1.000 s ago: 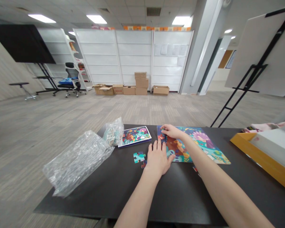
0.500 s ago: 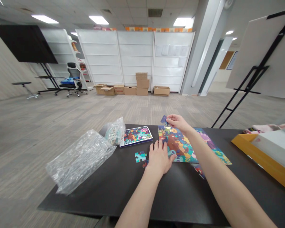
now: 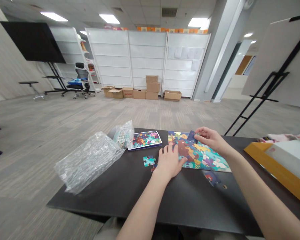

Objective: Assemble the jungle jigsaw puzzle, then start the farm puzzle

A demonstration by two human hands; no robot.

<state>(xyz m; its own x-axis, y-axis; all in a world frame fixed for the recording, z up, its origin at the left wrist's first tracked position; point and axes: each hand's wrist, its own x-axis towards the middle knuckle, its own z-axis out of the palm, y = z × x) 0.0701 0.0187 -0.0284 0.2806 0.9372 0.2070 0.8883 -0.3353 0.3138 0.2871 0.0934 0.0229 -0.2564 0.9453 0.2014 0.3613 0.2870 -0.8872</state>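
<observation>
My right hand (image 3: 211,139) pinches a dark blue puzzle piece (image 3: 192,136) over the upper part of the colourful puzzle (image 3: 202,156), which lies on the black table (image 3: 110,196). Fingers spread, my left hand (image 3: 168,161) rests at the puzzle's left edge. Beside it are a teal puzzle piece (image 3: 149,161) and a reddish one partly hidden by the hand. Below the puzzle lie loose dark pieces with red (image 3: 212,178) and a small piece (image 3: 225,187). A picture card (image 3: 145,139) of a similar scene lies left of the puzzle.
Clear bubble wrap (image 3: 90,161) and a plastic bag with pieces (image 3: 124,135) lie on the table's left side. An orange box (image 3: 277,166) with a white box in it stands at the right. Beyond the table are an easel (image 3: 262,90) and cardboard boxes (image 3: 152,87).
My right hand has moved right and nearer with the blue piece, from beyond the puzzle's top edge to over the puzzle. My left hand stays spread. The view has shifted slightly.
</observation>
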